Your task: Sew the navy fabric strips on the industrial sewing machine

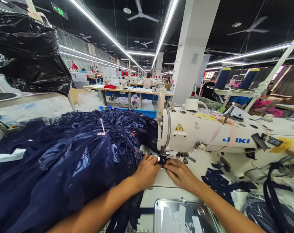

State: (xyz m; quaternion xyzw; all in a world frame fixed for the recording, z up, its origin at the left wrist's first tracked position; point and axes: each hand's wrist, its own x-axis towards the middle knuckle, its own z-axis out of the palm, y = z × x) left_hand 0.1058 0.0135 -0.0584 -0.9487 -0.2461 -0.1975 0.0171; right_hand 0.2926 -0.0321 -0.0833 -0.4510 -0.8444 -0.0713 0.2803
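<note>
A white sewing machine [185, 129] stands before me, its needle area lit just beyond my fingers. Beneath the presser foot lies a small dark navy piece of fabric [163, 160], mostly covered by my hands. My left hand [148, 171] is closed on the left side of this piece, its thumb pointing inward. From the right, my right hand [182, 173] grips the other side with bent fingers, close to the left thumb. A large heap of navy sheer garments [71, 171] with embroidered patches reaches up to my left wrist and the machine bed.
A metal tray [158, 210] with white labels lies in front of the machine. Cut navy strips [217, 181] are scattered right of my right forearm, beside a plastic-wrapped bundle [265, 207]. A black plastic bag [30, 55] hangs at upper left; thread cones [223, 78] stand behind the machine.
</note>
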